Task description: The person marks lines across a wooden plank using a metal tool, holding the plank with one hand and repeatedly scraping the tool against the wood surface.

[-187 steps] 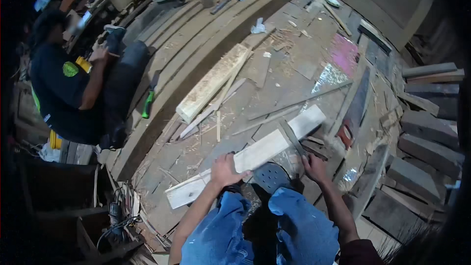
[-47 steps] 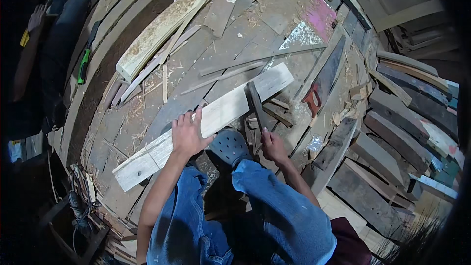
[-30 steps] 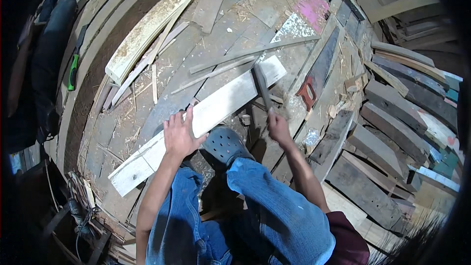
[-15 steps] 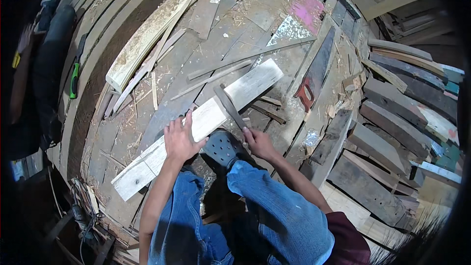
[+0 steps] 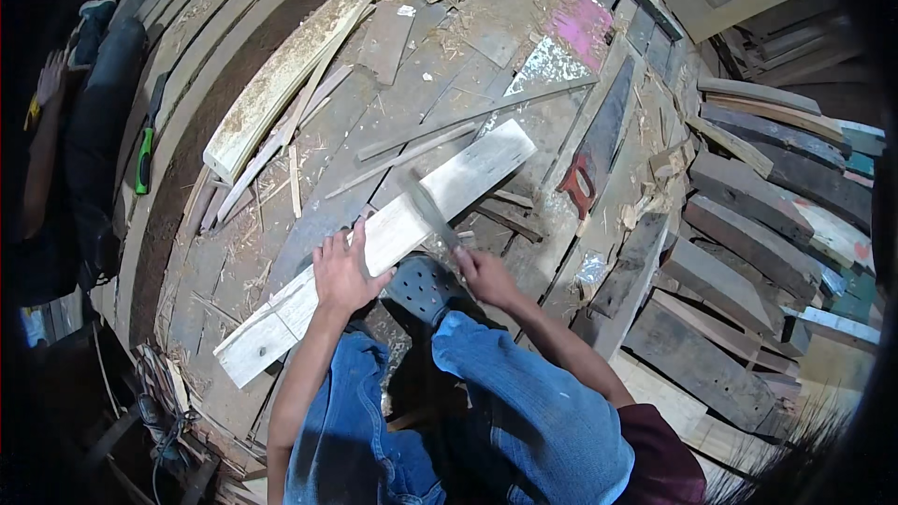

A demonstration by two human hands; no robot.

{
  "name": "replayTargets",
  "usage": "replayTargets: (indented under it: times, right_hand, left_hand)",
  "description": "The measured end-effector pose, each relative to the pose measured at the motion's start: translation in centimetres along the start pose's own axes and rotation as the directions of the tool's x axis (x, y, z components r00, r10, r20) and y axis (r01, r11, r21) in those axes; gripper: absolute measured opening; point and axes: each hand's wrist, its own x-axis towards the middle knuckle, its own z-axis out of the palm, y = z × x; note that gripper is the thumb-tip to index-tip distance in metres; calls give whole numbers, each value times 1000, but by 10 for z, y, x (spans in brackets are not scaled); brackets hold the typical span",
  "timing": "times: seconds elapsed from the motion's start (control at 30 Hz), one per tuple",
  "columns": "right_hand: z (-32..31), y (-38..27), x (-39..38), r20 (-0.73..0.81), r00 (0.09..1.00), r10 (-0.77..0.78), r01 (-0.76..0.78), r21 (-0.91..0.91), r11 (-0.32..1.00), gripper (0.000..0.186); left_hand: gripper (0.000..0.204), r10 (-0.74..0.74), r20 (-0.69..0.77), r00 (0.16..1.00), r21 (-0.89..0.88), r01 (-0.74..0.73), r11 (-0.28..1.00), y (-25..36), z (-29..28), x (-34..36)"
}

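My left hand (image 5: pixel 344 273) grips a pale wooden board (image 5: pixel 486 154) lying diagonally in front of me, its fingers spread over the far edge and its thumb near the close edge. My right hand (image 5: pixel 477 271) is closed around the lower end of a long, flat grey file-like tool (image 5: pixel 432 210), which crosses the board to the right of my left hand and is blurred toward its far end. Below the board are my grey perforated clog (image 5: pixel 419 288) and my blue-jeaned knees.
A handsaw (image 5: pixel 580 185) lies to the right, beside stacked offcuts (image 5: pixel 748 262). Curved timbers (image 5: pixel 215 28) run along the left, with a green-handled bladed tool (image 5: pixel 145 154). Another person's hand (image 5: pixel 49 84) and dark-clothed leg show far left. A corded power tool (image 5: pixel 154 425) sits lower left.
Over the last second the tool and my right hand have moved left and toward me along the board. My left hand stays on the board. The view has tilted slightly since earlier.
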Motion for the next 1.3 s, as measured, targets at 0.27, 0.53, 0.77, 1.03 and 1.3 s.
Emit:
replayTargets:
  times: [0.27,0.53,0.77,1.03,1.3]
  right_hand:
    - [-94,74,77,-309,920,242,-175,230,957,62]
    - [-25,9,5,148,983,113,-130,113,985,65]
    - [-50,17,-1,84,996,6,4,-125,992,56]
    - [-19,4,-33,39,945,-325,326,-207,923,53]
    - [-43,82,-4,-286,931,-228,156,-255,954,57]
  left_hand:
    - [102,33,-31,999,3,-33,999,4,-1,1]
    - [100,-11,8,1000,1,11,1000,-1,-5,0]
    - [103,95,-2,995,-60,-95,994,-16,-1,-1]
    - [110,290,-1,957,-51,-290,956,-51,-10,2]
    - [103,237,-23,971,-67,-238,969,-44,-13,4]
